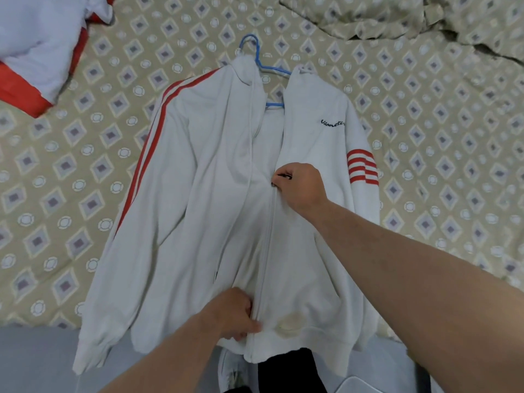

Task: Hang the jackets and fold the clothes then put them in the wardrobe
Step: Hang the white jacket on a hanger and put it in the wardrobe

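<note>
A white hooded jacket (204,211) with red stripes on its sleeves lies face up on the patterned bed, its hem hanging over the near edge. A blue hanger (259,62) sits inside its shoulders, hook pointing away from me. The zip is closed from the hem to mid-chest. My right hand (300,185) pinches the zip pull at mid-chest. My left hand (235,314) grips the fabric beside the zip near the hem.
A white and red garment (37,49) lies crumpled at the far left corner of the bed (439,154). A rumpled blanket (411,18) of the same pattern sits at the far right. The grey floor (37,361) shows below the bed edge.
</note>
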The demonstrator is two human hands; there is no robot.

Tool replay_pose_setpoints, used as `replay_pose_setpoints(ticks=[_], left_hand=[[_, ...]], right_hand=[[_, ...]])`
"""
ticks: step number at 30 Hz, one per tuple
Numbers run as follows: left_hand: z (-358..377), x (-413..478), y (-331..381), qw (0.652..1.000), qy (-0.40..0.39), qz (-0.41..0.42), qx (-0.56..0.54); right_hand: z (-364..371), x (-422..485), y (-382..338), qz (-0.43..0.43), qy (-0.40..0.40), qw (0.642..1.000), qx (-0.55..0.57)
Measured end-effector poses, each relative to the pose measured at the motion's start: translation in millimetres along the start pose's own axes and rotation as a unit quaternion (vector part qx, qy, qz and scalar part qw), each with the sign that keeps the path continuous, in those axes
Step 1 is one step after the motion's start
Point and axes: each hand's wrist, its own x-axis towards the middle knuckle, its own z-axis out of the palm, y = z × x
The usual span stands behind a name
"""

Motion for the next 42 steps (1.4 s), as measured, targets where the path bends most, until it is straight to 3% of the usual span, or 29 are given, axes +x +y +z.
replay_pose_setpoints(ticks=[3, 5, 7, 9, 12, 16, 20, 31, 42], left_hand=[[-21, -1, 20, 0.999, -0.04, -0.013, 0.017], [-51, 1, 49, 0.996, 0.086, 0.026, -0.012], [-93, 8, 84, 0.957, 0.269, 0.052, -0.092], [-136, 17, 114, 0.924, 0.358, 0.067, -0.113], [-170, 30, 134, 0.944, 0.319, 0.062, -0.062], [-173, 43, 129, 0.958, 0.265, 0.047, -0.1], [-164, 50, 123, 0.956, 0.258, 0.018, -0.136], [-164, 61, 126, 0.958, 0.267, -0.015, -0.103], [-164, 64, 129, 0.964, 0.259, -0.025, -0.061]], right_hand=[[-3, 15, 2, -0.007, -0.047, 0.999, 0.005], [-5, 24, 4, -0.004, -0.079, 0.997, 0.017], [-8, 32, 6, -0.005, -0.108, 0.994, 0.025], [-10, 39, 6, -0.007, -0.136, 0.99, 0.028], [-10, 50, 8, -0.008, -0.163, 0.987, 0.011], [-13, 66, 13, -0.019, -0.185, 0.982, -0.017], [-17, 79, 12, -0.049, -0.2, 0.978, -0.045], [-20, 110, 1, -0.068, -0.178, 0.978, -0.086], [-26, 127, -16, -0.047, -0.153, 0.983, -0.088]])
